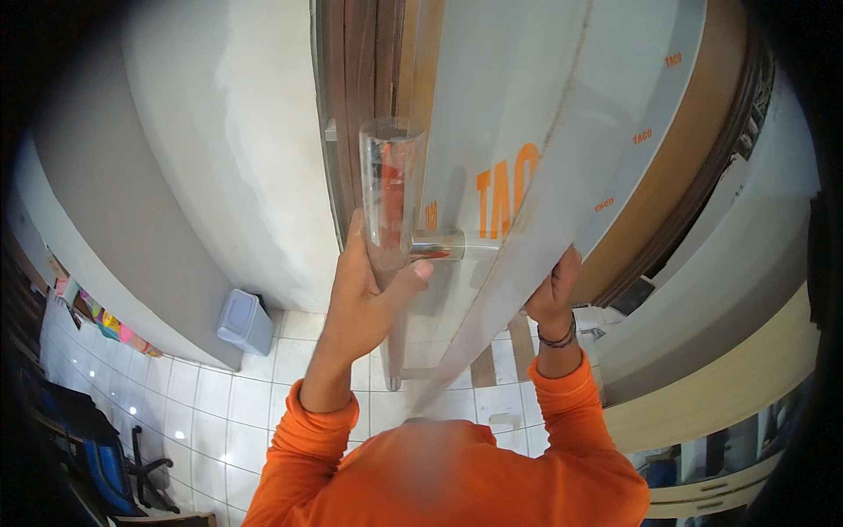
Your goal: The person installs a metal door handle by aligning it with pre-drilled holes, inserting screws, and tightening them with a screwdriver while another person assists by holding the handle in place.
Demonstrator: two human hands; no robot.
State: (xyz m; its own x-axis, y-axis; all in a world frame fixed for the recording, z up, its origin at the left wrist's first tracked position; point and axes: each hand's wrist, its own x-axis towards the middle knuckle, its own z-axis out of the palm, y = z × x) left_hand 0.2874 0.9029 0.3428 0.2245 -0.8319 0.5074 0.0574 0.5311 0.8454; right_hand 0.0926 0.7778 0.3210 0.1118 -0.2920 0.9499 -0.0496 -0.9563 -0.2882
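A thick, shiny cylindrical door handle [392, 189] stands upright in front of a door [492, 79] covered in grey film with orange lettering. My left hand [369, 294] is wrapped around its lower part, thumb across the front; the fingers behind are partly hidden. A short metal post [439, 245] joins the handle to the door side. To the right, a long, pale, upright panel [527, 237] slants from the top toward my chest, covering part of the lettering. My right hand [555, 288] is closed at the panel's right side, some of its fingertips hidden.
White wall [219, 140] rises at left, with a lidded pale bin [246, 322] at its foot. A blue office chair [105, 461] stands lower left on white floor tiles [202, 395]. Brown strips [500, 351] lie on the floor below the panel. Wooden drawers [711, 487] are lower right.
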